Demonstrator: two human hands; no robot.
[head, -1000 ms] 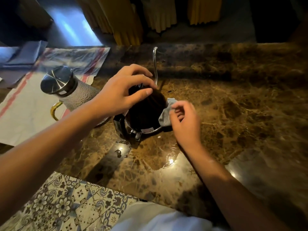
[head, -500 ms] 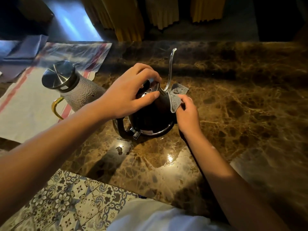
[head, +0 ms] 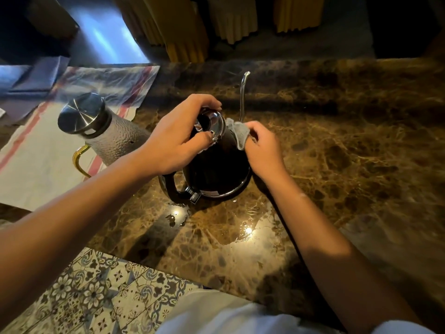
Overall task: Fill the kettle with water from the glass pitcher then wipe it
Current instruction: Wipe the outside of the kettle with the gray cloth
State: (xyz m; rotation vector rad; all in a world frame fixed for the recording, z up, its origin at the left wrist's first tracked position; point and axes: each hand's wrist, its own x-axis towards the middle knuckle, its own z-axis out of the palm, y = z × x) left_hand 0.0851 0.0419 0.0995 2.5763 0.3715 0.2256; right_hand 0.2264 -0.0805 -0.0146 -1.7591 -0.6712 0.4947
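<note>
A black gooseneck kettle (head: 216, 172) stands on the brown marble counter (head: 337, 153), its thin spout (head: 242, 95) rising at the back and its handle toward me. My left hand (head: 175, 136) grips the kettle's shiny lid rim from above. My right hand (head: 263, 148) pinches a small grey cloth (head: 239, 133) against the kettle's upper right side, near the spout's base. The textured glass pitcher (head: 113, 138) with a steel lid and gold handle stands to the kettle's left.
A striped white towel (head: 36, 165) lies under the pitcher at the left. Small water drops (head: 174, 219) sit on the counter in front of the kettle. Yellow curtains (head: 192, 27) hang beyond the counter's far edge. Patterned floor tiles (head: 96, 297) show below the near edge.
The kettle has been turned, so its spout swung from left of centre to the right. My right hand moved the cloth up the kettle's side toward the spout base. My left hand stayed on top.
</note>
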